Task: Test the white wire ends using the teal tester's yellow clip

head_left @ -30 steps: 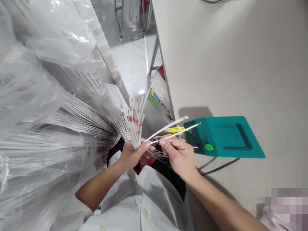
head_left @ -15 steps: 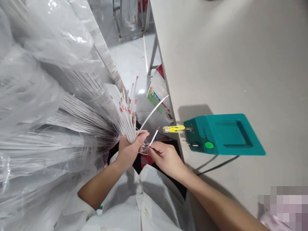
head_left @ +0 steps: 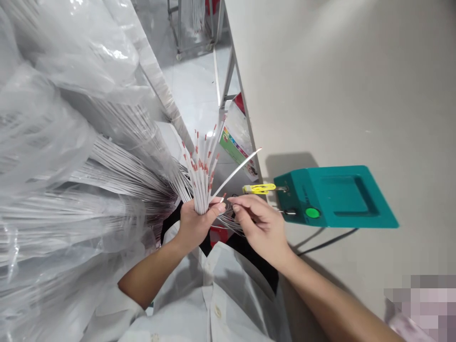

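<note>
My left hand is closed around a bundle of white wires whose ends show reddish copper tips. One wire leans out of the bundle to the right, towards the table edge. A short wire end sticks up by the left thumb. My right hand is just right of it, thumb and fingers drawn together near the tips. What lies between them, if anything, is too small to make out. Thin grey wires run below and between both hands.
A teal device with a green button and a yellow clip-like piece stands on the pale table. More wires under clear plastic fill the left. A printed box lies on the floor.
My right hand has moved right, away from the short wire end that it pinched. My left hand and the bundle have shifted slightly right, and the short end now sits by my left thumb.
</note>
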A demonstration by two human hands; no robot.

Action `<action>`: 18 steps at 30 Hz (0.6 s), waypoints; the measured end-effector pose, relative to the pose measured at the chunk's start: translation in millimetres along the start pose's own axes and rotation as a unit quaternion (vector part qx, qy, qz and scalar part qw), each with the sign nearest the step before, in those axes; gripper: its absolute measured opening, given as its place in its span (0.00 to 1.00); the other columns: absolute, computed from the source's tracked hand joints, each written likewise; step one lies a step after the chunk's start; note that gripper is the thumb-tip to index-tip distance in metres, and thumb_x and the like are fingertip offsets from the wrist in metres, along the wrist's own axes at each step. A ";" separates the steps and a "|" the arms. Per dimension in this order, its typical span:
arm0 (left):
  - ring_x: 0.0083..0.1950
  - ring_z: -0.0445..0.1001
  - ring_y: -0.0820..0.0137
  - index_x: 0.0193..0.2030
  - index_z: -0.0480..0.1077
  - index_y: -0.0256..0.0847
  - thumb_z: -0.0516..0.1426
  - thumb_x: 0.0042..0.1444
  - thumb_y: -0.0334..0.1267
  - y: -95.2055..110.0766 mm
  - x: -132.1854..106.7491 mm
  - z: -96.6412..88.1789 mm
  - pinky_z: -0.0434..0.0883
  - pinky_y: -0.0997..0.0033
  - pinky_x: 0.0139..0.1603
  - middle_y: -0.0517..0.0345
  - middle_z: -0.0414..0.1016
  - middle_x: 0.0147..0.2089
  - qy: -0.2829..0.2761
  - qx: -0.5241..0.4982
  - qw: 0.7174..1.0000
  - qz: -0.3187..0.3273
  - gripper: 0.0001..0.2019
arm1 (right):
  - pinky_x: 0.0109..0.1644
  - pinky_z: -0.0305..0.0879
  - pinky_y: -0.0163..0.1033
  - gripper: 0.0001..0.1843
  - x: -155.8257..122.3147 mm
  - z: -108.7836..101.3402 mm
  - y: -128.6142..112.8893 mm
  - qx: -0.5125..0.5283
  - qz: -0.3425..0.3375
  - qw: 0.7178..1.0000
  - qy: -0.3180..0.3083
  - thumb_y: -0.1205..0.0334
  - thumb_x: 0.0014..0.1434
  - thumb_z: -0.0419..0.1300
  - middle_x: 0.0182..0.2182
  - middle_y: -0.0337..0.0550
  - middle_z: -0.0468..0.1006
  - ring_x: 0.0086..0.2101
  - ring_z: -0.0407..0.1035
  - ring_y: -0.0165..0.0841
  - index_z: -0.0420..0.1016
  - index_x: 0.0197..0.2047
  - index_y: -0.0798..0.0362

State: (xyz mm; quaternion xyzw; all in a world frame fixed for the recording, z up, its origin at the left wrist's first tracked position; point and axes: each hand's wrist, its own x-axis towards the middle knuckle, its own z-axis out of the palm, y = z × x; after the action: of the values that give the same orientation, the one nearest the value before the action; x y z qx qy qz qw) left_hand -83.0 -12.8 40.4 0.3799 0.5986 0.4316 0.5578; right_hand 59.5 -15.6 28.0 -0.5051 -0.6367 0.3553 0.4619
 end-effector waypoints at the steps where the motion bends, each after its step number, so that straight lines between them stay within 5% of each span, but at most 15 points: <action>1: 0.26 0.68 0.74 0.30 0.76 0.37 0.62 0.45 0.37 0.6 -1.6 0.7 0.66 0.74 0.29 0.61 0.72 0.23 -0.002 0.007 1.000 0.000 0.06 | 0.37 0.69 0.37 0.08 1.0 -0.8 -0.7 0.011 0.008 1.000 0.010 0.68 0.57 0.55 0.34 0.44 0.76 0.34 0.71 0.32 0.75 0.39 0.52; 11: 0.26 0.65 0.74 0.26 0.73 0.34 0.60 0.48 0.40 -12.3 -4.3 -0.8 0.64 0.74 0.28 0.61 0.69 0.23 -0.047 0.107 0.993 0.026 0.10 | 0.29 0.67 0.34 0.05 0.2 2.9 -0.3 -0.026 -0.067 0.997 0.020 0.71 0.52 0.61 0.28 0.41 0.76 0.28 0.70 0.29 0.75 0.32 0.52; 18: 0.27 0.71 0.71 0.25 0.73 0.36 0.61 0.46 0.41 -4.5 -4.2 3.0 0.69 0.71 0.32 0.57 0.73 0.24 -0.062 -0.007 0.998 0.006 0.09 | 0.33 0.68 0.37 0.05 -1.2 3.7 1.6 0.067 0.054 0.996 0.008 0.64 0.57 0.58 0.29 0.42 0.74 0.29 0.69 0.30 0.74 0.31 0.52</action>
State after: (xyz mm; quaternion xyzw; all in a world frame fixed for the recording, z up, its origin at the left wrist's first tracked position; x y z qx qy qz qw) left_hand -79.5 -17.9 37.5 0.4056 0.5576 0.4152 0.5935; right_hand 56.6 -16.4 25.1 -0.5092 -0.5797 0.4176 0.4798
